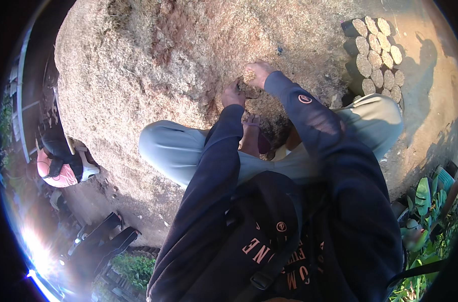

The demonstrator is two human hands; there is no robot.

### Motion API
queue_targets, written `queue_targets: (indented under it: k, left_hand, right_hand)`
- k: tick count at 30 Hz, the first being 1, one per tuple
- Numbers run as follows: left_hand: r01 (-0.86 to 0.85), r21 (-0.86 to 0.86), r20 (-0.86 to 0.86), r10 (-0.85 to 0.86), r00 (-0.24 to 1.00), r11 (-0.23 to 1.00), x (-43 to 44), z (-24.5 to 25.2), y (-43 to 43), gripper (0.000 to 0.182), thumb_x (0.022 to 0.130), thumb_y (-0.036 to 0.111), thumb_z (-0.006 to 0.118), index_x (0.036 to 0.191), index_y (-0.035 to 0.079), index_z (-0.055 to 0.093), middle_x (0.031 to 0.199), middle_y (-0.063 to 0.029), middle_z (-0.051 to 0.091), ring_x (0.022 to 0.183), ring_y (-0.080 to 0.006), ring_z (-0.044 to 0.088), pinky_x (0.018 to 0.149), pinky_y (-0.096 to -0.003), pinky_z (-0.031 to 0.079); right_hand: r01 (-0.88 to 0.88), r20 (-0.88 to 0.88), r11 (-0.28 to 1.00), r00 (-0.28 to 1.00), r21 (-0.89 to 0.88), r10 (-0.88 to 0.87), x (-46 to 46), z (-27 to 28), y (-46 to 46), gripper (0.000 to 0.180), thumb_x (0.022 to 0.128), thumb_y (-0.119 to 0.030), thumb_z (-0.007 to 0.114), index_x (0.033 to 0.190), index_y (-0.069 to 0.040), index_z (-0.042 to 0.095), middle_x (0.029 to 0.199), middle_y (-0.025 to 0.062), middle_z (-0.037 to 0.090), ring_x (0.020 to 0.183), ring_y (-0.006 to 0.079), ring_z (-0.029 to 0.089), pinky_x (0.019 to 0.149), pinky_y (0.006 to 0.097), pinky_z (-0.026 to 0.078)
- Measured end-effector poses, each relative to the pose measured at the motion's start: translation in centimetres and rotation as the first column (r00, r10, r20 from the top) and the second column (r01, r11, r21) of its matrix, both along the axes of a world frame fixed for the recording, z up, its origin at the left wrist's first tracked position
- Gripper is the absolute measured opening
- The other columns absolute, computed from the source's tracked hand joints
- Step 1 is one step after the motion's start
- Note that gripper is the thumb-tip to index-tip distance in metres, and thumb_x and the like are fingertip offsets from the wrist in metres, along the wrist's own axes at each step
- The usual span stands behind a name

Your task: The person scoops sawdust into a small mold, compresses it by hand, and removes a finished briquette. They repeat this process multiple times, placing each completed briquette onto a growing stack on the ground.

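Note:
A wide heap of pale, dry, fibrous plant matter [138, 75] fills the ground before me. My right hand [260, 73] is closed around a clump of the light fibrous material [249, 76] just above the heap. My left hand [233, 95] is beside it, lower and to the left, with its fingertips near a small dark thing [239, 86] that I cannot make out; whether it holds this is unclear. Between my bent knees, a foot in a sandal [251, 132] rests at the heap's near edge.
Several round-topped, filled dark bags [374, 60] stand in rows on bare ground at the upper right. A person in a pink top [62, 171] is bent over at the left edge of the heap. Another person's dark-trousered legs [111, 234] show at the lower left. Green plants [423, 196] grow at the right.

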State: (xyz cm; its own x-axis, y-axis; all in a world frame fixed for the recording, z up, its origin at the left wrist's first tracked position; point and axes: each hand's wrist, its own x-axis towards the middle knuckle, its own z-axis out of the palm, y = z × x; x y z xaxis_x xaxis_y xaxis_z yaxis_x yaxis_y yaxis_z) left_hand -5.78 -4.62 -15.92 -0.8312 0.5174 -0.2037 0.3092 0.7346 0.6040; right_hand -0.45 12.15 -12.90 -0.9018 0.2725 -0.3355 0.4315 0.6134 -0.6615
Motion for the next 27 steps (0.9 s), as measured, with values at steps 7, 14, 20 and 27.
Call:
queue_targets:
  k: [7, 14, 20, 27]
  left_hand:
    - [-0.032, -0.008, 0.069, 0.033, 0.997, 0.999, 0.1, 0.1, -0.6, 0.046, 0.071, 0.008, 0.066, 0.117, 0.014, 0.067, 0.097, -0.0176, 0.068, 0.087, -0.0345, 0.067, 0.082, -0.0408, 0.053]
    - [0.001, -0.058, -0.013, -0.002, 1.0, 0.998, -0.1, 0.2, -0.8, 0.046, 0.073, 0.008, 0.067, 0.119, 0.014, 0.066, 0.098, -0.0176, 0.069, 0.087, -0.0328, 0.068, 0.081, -0.0397, 0.054]
    - [-0.057, -0.019, 0.015, 0.057, 0.998, 0.998, -0.2, -0.2, -0.5, 0.045, 0.072, 0.006, 0.068, 0.117, 0.013, 0.065, 0.104, -0.0167, 0.068, 0.092, -0.0313, 0.067, 0.083, -0.0379, 0.052]
    - [-0.221, 0.058, 0.134, 0.212, 0.968, 0.973, 0.4, -0.5, -1.2, 0.05, 0.072, 0.002, 0.072, 0.117, 0.007, 0.052, 0.105, -0.0165, 0.067, 0.098, -0.0303, 0.065, 0.086, -0.0373, 0.051]
  right_hand:
    - [-0.042, -0.037, 0.99, 0.998, 0.133, 0.047, 1.2, -3.2, -5.4, 0.055, 0.065, -0.003, 0.075, 0.117, -0.006, 0.058, 0.115, 0.0201, 0.053, 0.109, 0.0372, 0.055, 0.093, 0.0411, 0.048]
    - [-0.051, -0.052, 0.996, 0.997, 0.071, 0.055, 0.8, -1.0, -3.4, 0.051, 0.071, -0.004, 0.07, 0.119, -0.007, 0.055, 0.114, 0.0183, 0.054, 0.108, 0.0386, 0.055, 0.093, 0.0426, 0.047]
    - [-0.109, -0.063, 0.987, 0.991, 0.117, 0.117, 0.6, -1.8, -3.5, 0.04, 0.073, -0.007, 0.067, 0.113, -0.005, 0.061, 0.108, 0.0145, 0.059, 0.104, 0.0337, 0.057, 0.092, 0.0415, 0.047]
    - [-0.181, -0.237, 0.98, 0.951, 0.084, 0.196, 1.6, -3.7, -4.3, 0.021, 0.076, -0.008, 0.064, 0.096, -0.007, 0.069, 0.088, 0.0124, 0.065, 0.085, 0.0291, 0.064, 0.08, 0.0376, 0.052]
